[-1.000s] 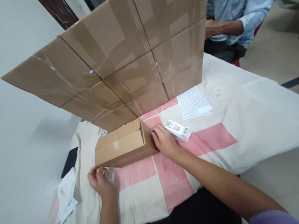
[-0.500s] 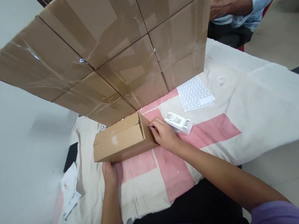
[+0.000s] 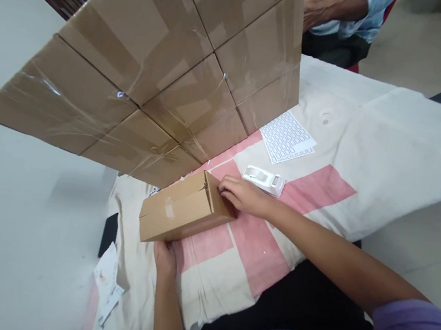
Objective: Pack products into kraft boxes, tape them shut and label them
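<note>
A small brown cardboard box [image 3: 179, 209] lies tilted on the cloth, a strip of clear tape on its upper face. At its near left corner my left hand [image 3: 165, 260] grips the lower edge, its fingertips hidden beneath. My right hand [image 3: 243, 194] is at the box's right end, fingers curled in and pressed at the end flap; what lies under the fingertips is hidden. Just beyond that hand sits a white tape dispenser [image 3: 263, 180].
A tall wall of taped cardboard [image 3: 170, 61] stands behind the box. Printed sheets [image 3: 286, 138] lie on the pink-and-white cloth [image 3: 377, 135]. Torn paper [image 3: 108, 276] and a black flat object [image 3: 109, 235] are at the left edge. Another person's hand [image 3: 316, 13] is beyond the cardboard.
The view has shifted slightly. My right fingers have curled in a little more at the box's end; my left hand keeps its place at the lower edge.
</note>
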The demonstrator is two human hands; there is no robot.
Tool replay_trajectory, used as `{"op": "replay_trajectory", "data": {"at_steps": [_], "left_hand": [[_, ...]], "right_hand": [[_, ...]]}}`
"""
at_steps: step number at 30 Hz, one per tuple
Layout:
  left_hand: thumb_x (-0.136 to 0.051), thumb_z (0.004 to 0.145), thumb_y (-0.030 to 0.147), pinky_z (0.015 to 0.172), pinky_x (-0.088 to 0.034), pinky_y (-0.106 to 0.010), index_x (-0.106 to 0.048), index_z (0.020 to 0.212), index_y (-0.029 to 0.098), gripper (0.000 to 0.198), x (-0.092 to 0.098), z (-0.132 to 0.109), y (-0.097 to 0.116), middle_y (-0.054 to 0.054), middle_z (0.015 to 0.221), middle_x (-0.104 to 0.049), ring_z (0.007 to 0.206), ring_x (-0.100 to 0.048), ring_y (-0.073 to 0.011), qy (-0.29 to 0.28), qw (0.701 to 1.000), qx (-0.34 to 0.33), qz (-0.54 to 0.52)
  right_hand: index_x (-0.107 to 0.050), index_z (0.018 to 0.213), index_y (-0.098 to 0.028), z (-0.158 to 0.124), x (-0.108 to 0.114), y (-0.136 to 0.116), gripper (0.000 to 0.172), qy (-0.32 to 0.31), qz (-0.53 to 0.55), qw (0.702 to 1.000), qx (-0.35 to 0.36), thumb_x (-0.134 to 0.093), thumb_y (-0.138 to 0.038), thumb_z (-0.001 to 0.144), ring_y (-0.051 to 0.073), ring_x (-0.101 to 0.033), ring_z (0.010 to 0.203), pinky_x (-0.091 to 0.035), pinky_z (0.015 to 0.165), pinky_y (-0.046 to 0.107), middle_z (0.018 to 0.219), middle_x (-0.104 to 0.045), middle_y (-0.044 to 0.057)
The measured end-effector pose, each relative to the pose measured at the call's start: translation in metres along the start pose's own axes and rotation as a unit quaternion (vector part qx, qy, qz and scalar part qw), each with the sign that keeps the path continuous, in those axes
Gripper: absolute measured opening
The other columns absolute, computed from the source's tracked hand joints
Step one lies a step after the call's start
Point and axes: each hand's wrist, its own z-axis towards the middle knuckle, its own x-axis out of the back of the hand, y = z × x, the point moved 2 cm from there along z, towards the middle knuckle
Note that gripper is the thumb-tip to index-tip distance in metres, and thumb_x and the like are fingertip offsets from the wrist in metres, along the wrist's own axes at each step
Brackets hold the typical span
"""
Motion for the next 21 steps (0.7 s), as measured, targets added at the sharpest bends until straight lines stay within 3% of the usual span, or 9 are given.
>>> {"op": "replay_trajectory", "data": {"at_steps": [5,13,21], "left_hand": [[-0.059,0.091,0.053,0.058,-0.026,-0.031,-0.04,0.064,0.022,0.045,0.001,-0.002,0.004,0.003,0.062,-0.033,0.063,-0.03,-0.0132,0.011,0.998,0.001,0.055],[-0.054,0.091,0.059,0.059,-0.025,-0.032,-0.039,0.065,0.022,0.048,0.0,-0.004,0.009,0.003,0.063,-0.034,0.065,-0.031,-0.0134,0.007,0.996,-0.017,0.086],[-0.059,0.082,0.073,0.057,-0.025,-0.03,-0.041,0.067,0.021,0.056,-0.003,-0.005,0.012,0.004,0.064,-0.033,0.064,-0.031,-0.0124,0.017,0.997,-0.01,0.074]], "right_hand": [[-0.058,0.097,-0.019,-0.001,0.007,-0.001,0.009,-0.05,-0.01,0.999,-0.014,-0.051,-0.015,0.098,0.019,-0.062,0.092,-0.048,0.083,0.034,0.104,-0.064,0.007],[-0.059,0.101,-0.02,-0.003,0.011,0.001,0.006,-0.063,-0.002,0.998,-0.007,-0.055,-0.018,0.098,0.019,-0.063,0.095,-0.048,0.086,0.034,0.108,-0.064,0.007],[-0.06,0.099,-0.019,-0.002,0.011,0.004,0.005,-0.066,0.011,0.998,-0.009,-0.057,-0.019,0.096,0.02,-0.062,0.098,-0.049,0.088,0.036,0.108,-0.064,0.007]]}}
